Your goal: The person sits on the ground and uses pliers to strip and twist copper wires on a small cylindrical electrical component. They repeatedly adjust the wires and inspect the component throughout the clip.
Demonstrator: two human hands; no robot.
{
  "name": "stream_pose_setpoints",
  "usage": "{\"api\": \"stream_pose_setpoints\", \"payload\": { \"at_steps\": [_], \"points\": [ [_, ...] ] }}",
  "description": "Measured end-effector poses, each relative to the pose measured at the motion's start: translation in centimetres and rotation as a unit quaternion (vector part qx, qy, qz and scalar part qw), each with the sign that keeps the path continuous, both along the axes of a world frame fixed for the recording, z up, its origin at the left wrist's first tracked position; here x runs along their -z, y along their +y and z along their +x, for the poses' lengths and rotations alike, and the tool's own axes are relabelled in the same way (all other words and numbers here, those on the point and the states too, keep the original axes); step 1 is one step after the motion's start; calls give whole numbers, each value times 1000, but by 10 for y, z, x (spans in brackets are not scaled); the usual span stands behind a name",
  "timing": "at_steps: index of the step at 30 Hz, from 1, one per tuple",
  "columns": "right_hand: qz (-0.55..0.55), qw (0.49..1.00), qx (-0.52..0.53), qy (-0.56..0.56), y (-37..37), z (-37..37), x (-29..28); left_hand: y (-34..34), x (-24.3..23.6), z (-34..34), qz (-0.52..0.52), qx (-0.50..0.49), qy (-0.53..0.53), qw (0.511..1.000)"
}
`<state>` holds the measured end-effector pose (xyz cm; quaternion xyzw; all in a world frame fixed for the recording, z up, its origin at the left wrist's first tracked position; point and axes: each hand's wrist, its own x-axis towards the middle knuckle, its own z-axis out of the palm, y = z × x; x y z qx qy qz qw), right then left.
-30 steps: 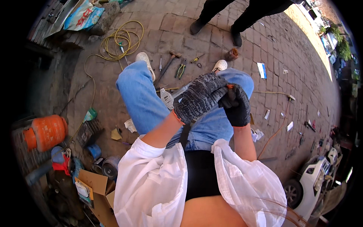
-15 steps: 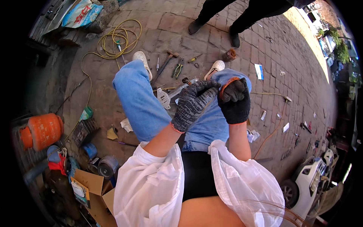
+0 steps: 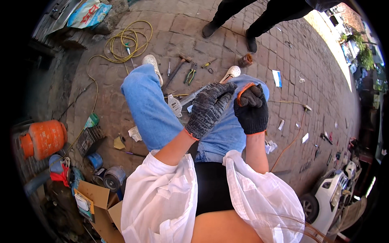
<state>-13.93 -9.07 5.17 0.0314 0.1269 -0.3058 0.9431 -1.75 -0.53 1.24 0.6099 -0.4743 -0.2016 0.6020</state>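
Observation:
My left hand (image 3: 210, 106), in a grey knitted glove, hovers over my lap with thumb and fingers pinched together; whatever they hold is too small to make out. Beside it, above my right knee, my right hand (image 3: 252, 109) wears a dark glove and is closed round a coil of copper wire (image 3: 242, 92), its orange-brown loop showing at the fingers. Partly hidden under my left hand lies a grey metal bar (image 3: 188, 99) with a pale, holed plate (image 3: 175, 106) next to it.
On the brick ground ahead lie a hammer (image 3: 177, 69), pliers (image 3: 190, 74), a screwdriver (image 3: 209, 63) and a rusty cylinder (image 3: 245, 60). A yellow hose (image 3: 121, 48) coils ahead left. An orange gas cylinder (image 3: 46, 139) and cardboard box (image 3: 97, 194) stand left. Another person's legs (image 3: 259, 24) are ahead.
My left hand has turned and its fingers have shifted slightly. My right hand stays almost in place with the copper coil.

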Motion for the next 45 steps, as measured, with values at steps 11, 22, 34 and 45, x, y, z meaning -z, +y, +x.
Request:
{"api": "stream_pose_setpoints", "payload": {
  "at_steps": [11,22,34,45],
  "points": [
    [23,999,24,10,-7,-4,3,3,-17,-3,7,-21,-197,980],
    [54,998,15,0,-7,-1,6,7,-16,8,8,-33,-421,906],
    [60,998,19,20,-3,5,0,6,-4,14,-77,-29,-433,898],
    [26,999,18,26,-3,0,0,6,-15,18,-68,58,-249,964]
  ]
}}
